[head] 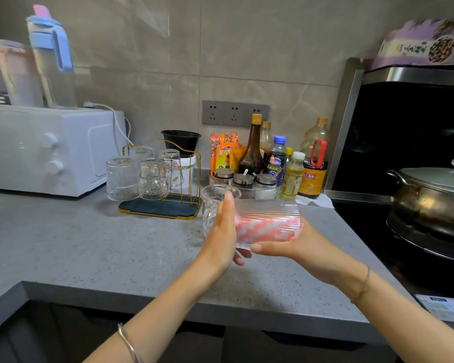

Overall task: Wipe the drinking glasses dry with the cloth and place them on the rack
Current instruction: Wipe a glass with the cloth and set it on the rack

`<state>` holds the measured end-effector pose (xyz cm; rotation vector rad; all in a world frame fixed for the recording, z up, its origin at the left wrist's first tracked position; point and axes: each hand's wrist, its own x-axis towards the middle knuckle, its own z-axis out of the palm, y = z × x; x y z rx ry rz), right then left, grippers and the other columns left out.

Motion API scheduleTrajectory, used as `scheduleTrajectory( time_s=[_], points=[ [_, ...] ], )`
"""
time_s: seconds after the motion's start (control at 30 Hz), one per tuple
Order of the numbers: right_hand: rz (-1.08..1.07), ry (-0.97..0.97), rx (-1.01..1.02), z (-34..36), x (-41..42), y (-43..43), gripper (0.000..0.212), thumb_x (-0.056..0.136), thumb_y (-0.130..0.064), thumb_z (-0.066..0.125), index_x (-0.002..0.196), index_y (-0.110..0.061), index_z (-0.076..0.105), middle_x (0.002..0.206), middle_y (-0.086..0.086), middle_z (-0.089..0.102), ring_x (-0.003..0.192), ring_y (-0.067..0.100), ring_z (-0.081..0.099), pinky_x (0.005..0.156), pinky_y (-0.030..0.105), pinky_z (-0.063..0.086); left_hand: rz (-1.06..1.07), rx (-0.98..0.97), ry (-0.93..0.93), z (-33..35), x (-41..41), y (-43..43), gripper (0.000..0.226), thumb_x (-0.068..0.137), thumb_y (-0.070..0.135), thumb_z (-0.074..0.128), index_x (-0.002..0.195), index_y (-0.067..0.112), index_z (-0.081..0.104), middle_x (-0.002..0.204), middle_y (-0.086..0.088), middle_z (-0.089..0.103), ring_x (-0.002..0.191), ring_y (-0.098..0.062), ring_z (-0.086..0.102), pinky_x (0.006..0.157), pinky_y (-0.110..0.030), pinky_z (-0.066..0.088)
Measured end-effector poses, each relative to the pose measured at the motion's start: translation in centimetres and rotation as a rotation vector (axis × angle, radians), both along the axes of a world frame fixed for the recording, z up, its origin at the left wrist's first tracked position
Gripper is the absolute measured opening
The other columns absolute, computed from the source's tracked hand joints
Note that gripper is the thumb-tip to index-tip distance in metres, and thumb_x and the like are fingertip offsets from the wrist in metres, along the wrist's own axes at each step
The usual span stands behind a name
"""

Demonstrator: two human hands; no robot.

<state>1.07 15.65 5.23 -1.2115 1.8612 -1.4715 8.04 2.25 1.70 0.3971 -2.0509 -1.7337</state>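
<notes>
A ribbed drinking glass lies on its side in the air above the counter, with a pink-and-white cloth showing through its wall. My left hand presses flat against its left end, fingers straight. My right hand cups the glass from below, thumb along its near side; its fingers are hidden behind. A clear mug with a handle stands upright just behind my left hand. The gold wire rack with a dark tray stands at the back left, with several glasses upside down on and beside it.
A white oven stands at the left with jugs on top. Sauce bottles and spice jars crowd the wall behind the mug. A lidded pot sits on the black hob at the right. Grey counter stretches in front.
</notes>
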Motion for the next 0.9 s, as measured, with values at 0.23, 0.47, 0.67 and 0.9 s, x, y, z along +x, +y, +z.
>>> scheduleTrajectory(
  time_s=[0.23, 0.47, 0.67, 0.9],
  points=[
    [0.158, -0.127, -0.015, 0.4, -0.4, 0.2, 0.041, 0.069, 0.001, 0.073, 0.105, -0.017, 0.069, 0.108, 0.006, 0.072, 0.102, 0.018, 0.068, 0.079, 0.019, 0.053, 0.026, -0.236, 0.305, -1.0, 0.4, -0.4, 0.045, 0.089, 0.062, 0.016, 0.107, 0.03, 0.043, 0.096, -0.009, 0.06, 0.087, -0.017, 0.061, 0.065, -0.03, 0.05],
    [0.214, -0.278, -0.115, 0.7, -0.4, 0.4, 0.041, 0.069, 0.001, 0.064, 0.108, -0.011, 0.066, 0.109, 0.012, 0.071, 0.099, 0.021, 0.068, 0.082, 0.024, 0.055, -0.017, -0.424, 0.438, -1.3, 0.7, -1.6, 0.051, 0.08, 0.084, 0.021, 0.118, 0.054, 0.036, 0.116, 0.023, 0.05, 0.11, -0.021, 0.059, 0.091, -0.048, 0.05],
    [0.08, -0.264, -0.107, 0.6, -0.7, 0.2, 0.039, 0.07, -0.005, 0.073, 0.107, -0.016, 0.067, 0.105, 0.007, 0.073, 0.093, 0.019, 0.07, 0.073, 0.021, 0.055, -0.068, -0.3, 0.189, 0.0, 1.1, -1.0, 0.065, 0.075, 0.087, 0.014, 0.127, 0.051, 0.031, 0.128, 0.023, 0.045, 0.102, -0.026, 0.062, 0.056, -0.032, 0.048],
    [0.106, -0.148, -0.049, 0.7, 0.1, 0.1, 0.037, 0.076, -0.008, 0.073, 0.112, -0.013, 0.066, 0.111, 0.005, 0.071, 0.105, 0.019, 0.067, 0.087, 0.023, 0.054, 0.067, -0.055, 0.154, 1.1, 1.2, 0.2, 0.028, 0.096, 0.062, 0.017, 0.099, 0.046, 0.039, 0.094, 0.018, 0.051, 0.091, -0.02, 0.058, 0.064, -0.03, 0.046]
  ],
)
